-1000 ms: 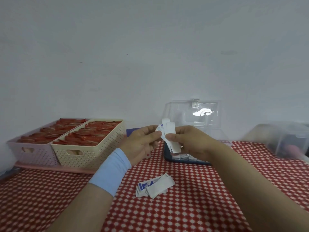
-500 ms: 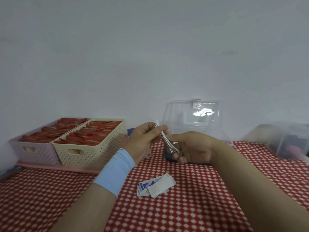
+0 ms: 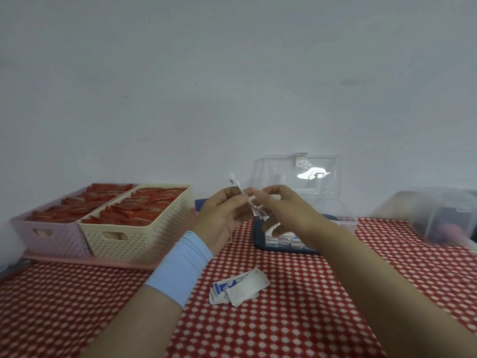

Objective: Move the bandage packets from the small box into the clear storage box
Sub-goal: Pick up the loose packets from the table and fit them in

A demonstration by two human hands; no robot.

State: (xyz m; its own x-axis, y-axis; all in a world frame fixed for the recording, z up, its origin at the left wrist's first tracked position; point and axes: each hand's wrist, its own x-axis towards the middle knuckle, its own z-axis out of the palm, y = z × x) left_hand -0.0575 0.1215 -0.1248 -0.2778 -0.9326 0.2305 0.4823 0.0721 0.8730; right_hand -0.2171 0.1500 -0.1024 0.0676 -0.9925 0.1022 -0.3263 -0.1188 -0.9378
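my left grip (image 3: pixel 222 215) pinches bandage packets (image 3: pixel 238 188), mid frame | my right grip (image 3: pixel 286 210) pinches them too | clear storage box (image 3: pixel 347 220) open behind

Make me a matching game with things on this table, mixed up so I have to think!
1 cream plastic basket
2 light blue wristband
3 clear plastic lid
4 thin white bandage packets

A pinched in the left hand
B full of red things
C worn on the left arm
D standing open

Pairs: 1-B, 2-C, 3-D, 4-A
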